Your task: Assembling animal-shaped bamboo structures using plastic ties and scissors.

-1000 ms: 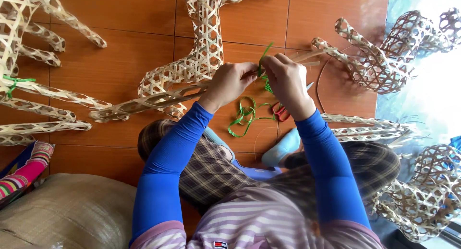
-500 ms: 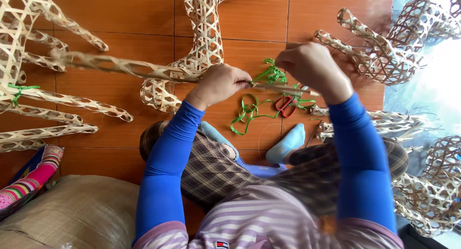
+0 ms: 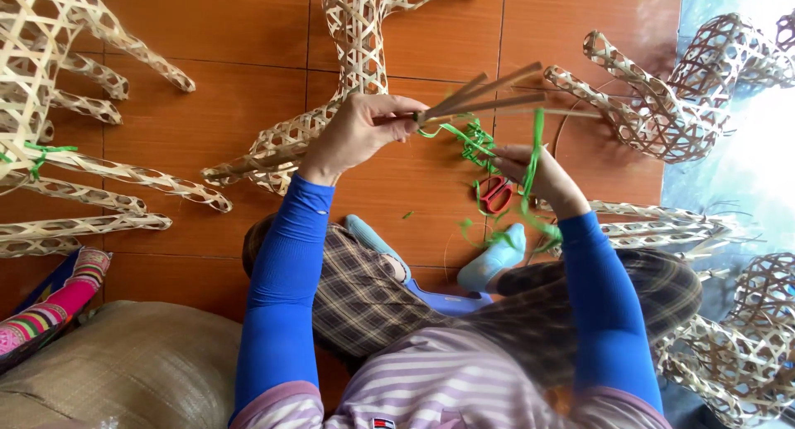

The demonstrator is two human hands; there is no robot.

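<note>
Bamboo strips [image 3: 484, 93], pinched level in my closed left hand [image 3: 360, 135] above the tiled floor [image 3: 240, 89], fan clear while my right hand [image 3: 530, 176] grips green ribbon [image 3: 534, 160] taut for binding.

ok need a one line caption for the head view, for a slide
Seated on a tiled floor among woven bamboo frames, left hand grips bamboo strips while right hand holds green ribbon.

Around you on the orange tiled floor [image 3: 215, 89] lie woven bamboo frames: long-legged ones at the upper left [image 3: 50, 81], rounder ones at the right edge [image 3: 662, 114]. A tan sack [image 3: 124, 371] fills the lower left corner, with a bright striped cloth [image 3: 41, 313] just beside it.
</note>
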